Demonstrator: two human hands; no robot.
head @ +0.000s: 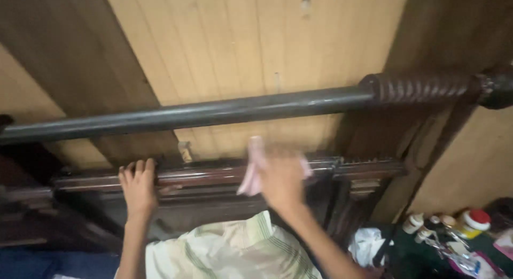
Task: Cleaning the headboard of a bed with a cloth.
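The person is gripping the top edge of the dark wooden headboard point(214, 177) with the left hand point(138, 184), fingers curled over it. The right hand point(282, 178), blurred, is pressing a pink cloth point(251, 172) on the same edge, near the carved post point(363, 188). The cloth is hanging lengthwise down. A long dark pole point(214, 112) is running horizontally just above.

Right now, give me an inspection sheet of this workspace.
Surface: dark carved wooden rail, below pale wall panelling.
Job's things: pink cloth pressed against the rail.
Clutter: bottles and jars on a surface at lower right; white bag.
Grips: left hand clasps the rail; right hand, blurred, holds the cloth.
Cables: nothing seen.
Surroundings: dark horizontal pole; striped pillow.
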